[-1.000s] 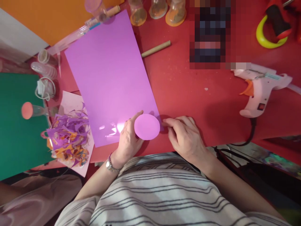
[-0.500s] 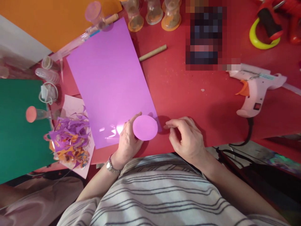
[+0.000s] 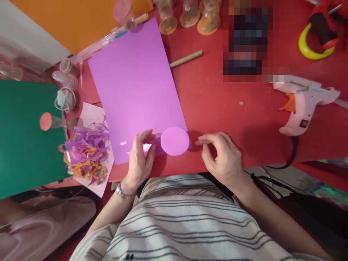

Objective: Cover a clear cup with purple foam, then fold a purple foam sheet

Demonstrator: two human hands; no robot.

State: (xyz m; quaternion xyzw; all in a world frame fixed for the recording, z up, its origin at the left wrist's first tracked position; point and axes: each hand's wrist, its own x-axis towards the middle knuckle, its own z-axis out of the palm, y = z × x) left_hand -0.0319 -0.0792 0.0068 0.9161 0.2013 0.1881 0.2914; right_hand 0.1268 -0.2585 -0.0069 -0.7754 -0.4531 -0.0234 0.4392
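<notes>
A round purple disc [image 3: 174, 141] faces up near the front edge of the red table, by the lower right corner of a large purple sheet [image 3: 138, 87]. Whatever lies beneath the disc is hidden. To its left, my left hand [image 3: 141, 157] is open, thumb and fingers apart, a small gap from the disc. My right hand [image 3: 221, 156] rests at the other side with loosely bent fingers, thumb apart from the index finger, holding nothing visible. A wooden stick [image 3: 187, 58] pokes out from the sheet's right edge.
A white glue gun [image 3: 299, 108] with an orange trigger lies on the right. Purple and orange paper scraps [image 3: 88, 152] are heaped on the left. Clear plastic pieces with orange bases [image 3: 208, 25] stand at the back. A yellow-handled tool [image 3: 312, 47] lies far right.
My left hand has let go of the disc-topped thing and moved left, its fingers parting. My right hand keeps nearly the same pose. The whole view has shifted slightly.
</notes>
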